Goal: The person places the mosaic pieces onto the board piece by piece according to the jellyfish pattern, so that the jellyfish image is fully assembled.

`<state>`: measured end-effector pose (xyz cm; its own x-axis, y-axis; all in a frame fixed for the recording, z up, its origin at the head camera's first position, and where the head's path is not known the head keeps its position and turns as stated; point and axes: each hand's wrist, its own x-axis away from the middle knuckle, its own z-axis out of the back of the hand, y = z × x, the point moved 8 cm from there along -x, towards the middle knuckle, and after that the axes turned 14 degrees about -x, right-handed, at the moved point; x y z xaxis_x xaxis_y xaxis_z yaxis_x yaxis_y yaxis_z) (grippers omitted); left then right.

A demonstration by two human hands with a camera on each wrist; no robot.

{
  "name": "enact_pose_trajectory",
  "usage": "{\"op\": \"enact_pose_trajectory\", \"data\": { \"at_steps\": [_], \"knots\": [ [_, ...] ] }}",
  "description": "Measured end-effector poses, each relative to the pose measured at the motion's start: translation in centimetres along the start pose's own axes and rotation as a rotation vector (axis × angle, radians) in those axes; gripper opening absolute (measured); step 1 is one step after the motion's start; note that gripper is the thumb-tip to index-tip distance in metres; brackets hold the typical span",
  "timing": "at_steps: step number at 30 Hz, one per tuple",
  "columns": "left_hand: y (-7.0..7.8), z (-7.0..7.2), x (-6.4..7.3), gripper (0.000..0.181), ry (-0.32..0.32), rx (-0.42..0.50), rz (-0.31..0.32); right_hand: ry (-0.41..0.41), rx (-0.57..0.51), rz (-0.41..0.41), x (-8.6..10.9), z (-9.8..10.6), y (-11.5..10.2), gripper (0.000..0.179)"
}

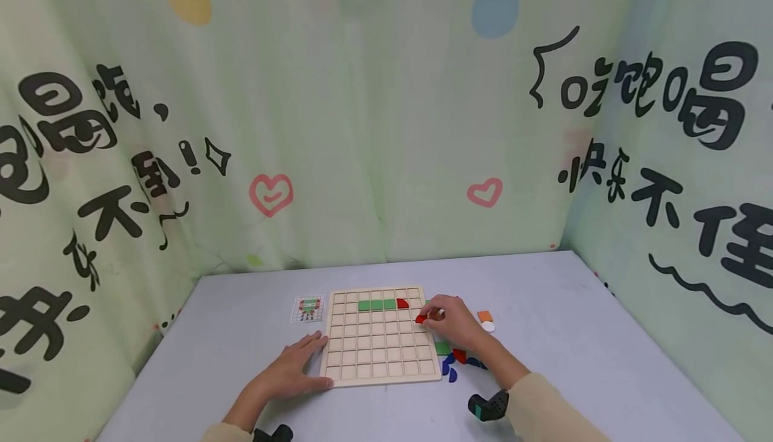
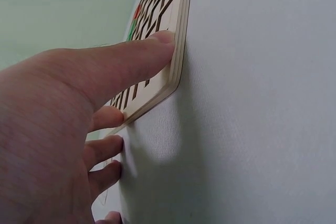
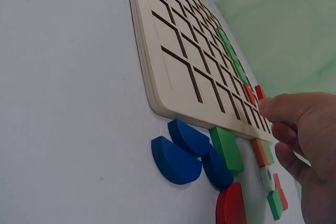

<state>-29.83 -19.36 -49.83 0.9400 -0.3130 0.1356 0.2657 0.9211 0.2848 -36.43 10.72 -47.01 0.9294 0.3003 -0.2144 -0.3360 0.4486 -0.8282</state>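
Note:
A pale wooden grid board (image 1: 362,355) lies on the table. My left hand (image 1: 296,367) rests at its near left corner, the thumb on the frame and the relaxed fingers along the left edge. Over the board's right side, my right hand (image 1: 454,321) pinches a small red piece (image 1: 421,319) between thumb and fingertip; in the right wrist view this red piece (image 3: 259,92) stands tilted above the cells. A row of green squares (image 1: 377,305) sits in an upper row of the grid, with a rounded red piece (image 1: 402,304) at its right end.
Left of the board lies a printed pattern card (image 1: 309,308). Blue half-round pieces (image 3: 177,162), a green block (image 3: 227,149) and a red piece (image 3: 231,205) lie off the right edge. Farther back are an orange square (image 1: 484,316) and a white round piece (image 1: 488,326).

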Motion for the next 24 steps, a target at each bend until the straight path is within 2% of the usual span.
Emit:
{"op": "enact_pose_trajectory", "data": {
  "at_steps": [8, 14, 24],
  "knots": [
    [0.2, 0.2, -0.1, 0.087, -0.002, 0.005, 0.006, 0.019, -0.012, 0.005, -0.7, -0.9, -0.5, 0.010],
    [0.1, 0.2, 0.1, 0.086, 0.002, 0.001, 0.016, 0.003, -0.027, 0.046, -1.2, -1.9, -1.3, 0.008],
    [0.3, 0.2, 0.2, 0.086, -0.005, -0.004, 0.022, -0.014, -0.065, 0.046, -2.0, -2.9, -1.8, 0.007]
  ]
}}
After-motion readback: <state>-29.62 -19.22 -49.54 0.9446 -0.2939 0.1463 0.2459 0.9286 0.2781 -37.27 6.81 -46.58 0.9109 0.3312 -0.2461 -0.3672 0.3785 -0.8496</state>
